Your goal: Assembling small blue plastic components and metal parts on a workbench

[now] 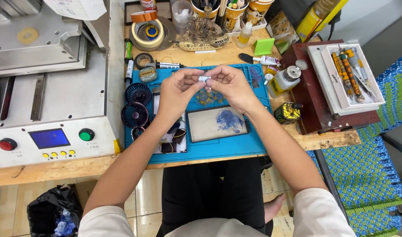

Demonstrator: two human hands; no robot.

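Note:
My left hand [178,91] and my right hand [230,85] meet above a blue work mat [253,142] on a wooden bench. Together their fingertips pinch a small white piece [204,79]. What the piece is I cannot tell. Below the hands lie small yellowish bits [211,97] on the mat and a flat tray with a blue stain [217,123].
A grey machine with red and green buttons [47,109] fills the left. Two small dark fans [136,105], tape rolls [147,33], a white bottle [283,80], a yellow-black tin [287,113] and a box of tools [348,77] surround the mat. A bin bag [56,215] sits below.

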